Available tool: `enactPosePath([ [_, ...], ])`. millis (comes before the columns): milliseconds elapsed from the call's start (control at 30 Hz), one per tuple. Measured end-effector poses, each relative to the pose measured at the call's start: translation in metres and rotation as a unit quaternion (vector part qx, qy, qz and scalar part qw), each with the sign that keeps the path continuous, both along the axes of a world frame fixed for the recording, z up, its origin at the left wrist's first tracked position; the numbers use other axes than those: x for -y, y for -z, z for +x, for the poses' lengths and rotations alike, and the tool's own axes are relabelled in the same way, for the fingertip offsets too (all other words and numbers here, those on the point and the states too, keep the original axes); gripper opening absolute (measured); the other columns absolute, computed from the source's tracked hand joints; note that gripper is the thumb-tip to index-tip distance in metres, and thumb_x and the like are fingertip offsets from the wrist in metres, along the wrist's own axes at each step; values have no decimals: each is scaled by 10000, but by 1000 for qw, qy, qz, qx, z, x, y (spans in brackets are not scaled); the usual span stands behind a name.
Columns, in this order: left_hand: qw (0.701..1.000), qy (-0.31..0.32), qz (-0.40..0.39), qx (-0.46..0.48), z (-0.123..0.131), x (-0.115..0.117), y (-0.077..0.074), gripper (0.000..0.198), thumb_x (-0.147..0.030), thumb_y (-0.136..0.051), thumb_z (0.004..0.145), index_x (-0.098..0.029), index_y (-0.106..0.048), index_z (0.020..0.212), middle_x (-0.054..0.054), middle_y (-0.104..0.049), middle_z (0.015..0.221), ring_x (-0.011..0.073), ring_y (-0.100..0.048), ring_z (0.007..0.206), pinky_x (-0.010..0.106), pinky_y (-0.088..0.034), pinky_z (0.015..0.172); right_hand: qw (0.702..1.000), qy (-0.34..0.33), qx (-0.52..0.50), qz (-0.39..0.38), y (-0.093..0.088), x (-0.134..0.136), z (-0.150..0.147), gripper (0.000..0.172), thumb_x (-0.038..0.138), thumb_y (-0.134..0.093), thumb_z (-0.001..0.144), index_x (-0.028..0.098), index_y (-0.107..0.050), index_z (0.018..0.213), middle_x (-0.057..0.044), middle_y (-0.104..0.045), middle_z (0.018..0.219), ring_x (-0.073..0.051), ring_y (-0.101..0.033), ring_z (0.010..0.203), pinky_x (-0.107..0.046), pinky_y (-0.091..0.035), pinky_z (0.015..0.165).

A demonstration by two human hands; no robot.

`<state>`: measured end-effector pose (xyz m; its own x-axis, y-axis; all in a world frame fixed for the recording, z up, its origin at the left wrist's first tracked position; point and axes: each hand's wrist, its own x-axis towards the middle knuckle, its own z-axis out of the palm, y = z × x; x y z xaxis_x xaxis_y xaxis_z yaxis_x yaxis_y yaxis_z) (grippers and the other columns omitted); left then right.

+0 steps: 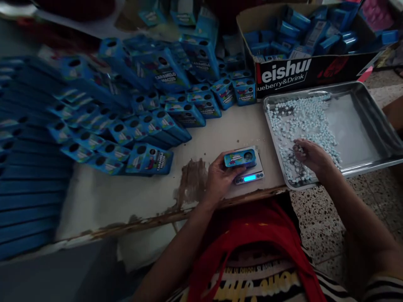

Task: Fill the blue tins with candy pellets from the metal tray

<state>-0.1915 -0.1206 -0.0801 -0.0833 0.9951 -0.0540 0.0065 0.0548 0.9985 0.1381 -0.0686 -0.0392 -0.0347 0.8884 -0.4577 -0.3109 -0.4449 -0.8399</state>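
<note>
My left hand [219, 175] grips a small blue candy box [238, 158] printed "CARAMELO MACIZO", with a dark round hole at its right end. The box is over a small digital scale [251, 178] whose display glows blue; whether it rests on the scale I cannot tell. Over the metal tray [362, 171], my right hand [310, 154] is closed, its fingertips bunched among small pale candies [302, 121]. What lies between those fingers is too dark and blurred to name. The candies cover the tray's left half.
Many blue boxes [176, 113] stand in rows and stacks on the left and back of the worn table [151, 193]. A black-fronted carton [286, 75] full of blue boxes is behind the tray. Tiled floor [327, 218] shows below the table's right edge.
</note>
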Motion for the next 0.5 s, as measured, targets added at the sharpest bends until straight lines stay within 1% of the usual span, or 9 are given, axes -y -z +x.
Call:
enactPosePath([
  [67, 1000, 10, 20, 1, -2, -1, 6, 768, -499, -1063, 618, -218, -760, 1266, 96, -819, 1230, 270, -807, 1106, 413, -679, 1032, 1000, 7, -4, -16, -6, 0, -4, 256, 280, -979, 734, 196, -765, 847, 1, -643, 738, -73, -505, 593, -178, -383, 466],
  [133, 999, 8, 47, -23, -9, 1, 7, 889, -531, -1062, 621, -231, -727, 1388, 125, -793, 1343, 299, -790, 1216, 456, -659, 1106, 1000, 16, 2, -24, -16, 1, -7, 196, 243, -945, 763, 199, -783, 862, -13, -674, 783, -94, -575, 666, -189, -462, 527],
  [167, 997, 3, 58, -43, -15, 4, 5, 903, -539, -1054, 641, -236, -715, 1421, 131, -790, 1355, 308, -782, 1249, 478, -646, 1137, 1000, 19, 9, -23, -21, 1, -8, 165, 224, -925, 780, 200, -792, 874, -19, -683, 806, -103, -599, 699, -199, -499, 561],
  [233, 993, -18, 71, -93, -32, 13, -2, 810, -509, -1021, 719, -245, -722, 1425, 125, -801, 1332, 305, -775, 1275, 503, -616, 1192, 999, 11, 28, -13, -32, 4, -8, 129, 190, -891, 812, 195, -811, 912, -29, -691, 844, -112, -615, 733, -215, -542, 608],
  [300, 986, -54, 75, -137, -52, 25, -10, 676, -430, -990, 773, -244, -756, 1379, 111, -819, 1289, 292, -786, 1243, 497, -611, 1203, 998, -12, 54, -5, -43, 5, -9, 139, 176, -889, 825, 182, -821, 946, -31, -677, 838, -106, -587, 704, -217, -527, 585],
  [400, 975, -104, 70, -184, -78, 44, -25, 529, -336, -942, 800, -227, -793, 1296, 89, -846, 1209, 285, -813, 1142, 482, -656, 1138, 995, -58, 83, -1, -57, 5, -14, 163, 202, -915, 823, 171, -817, 950, -23, -641, 796, -93, -515, 636, -220, -456, 511],
  [500, 959, -163, 86, -217, -91, 52, -40, 406, -279, -906, 802, -216, -813, 1191, 60, -857, 1092, 283, -832, 1041, 495, -690, 1074, 992, -86, 87, -1, -68, 1, -26, 148, 236, -911, 826, 184, -819, 930, -27, -643, 804, -96, -486, 628, -227, -428, 484],
])
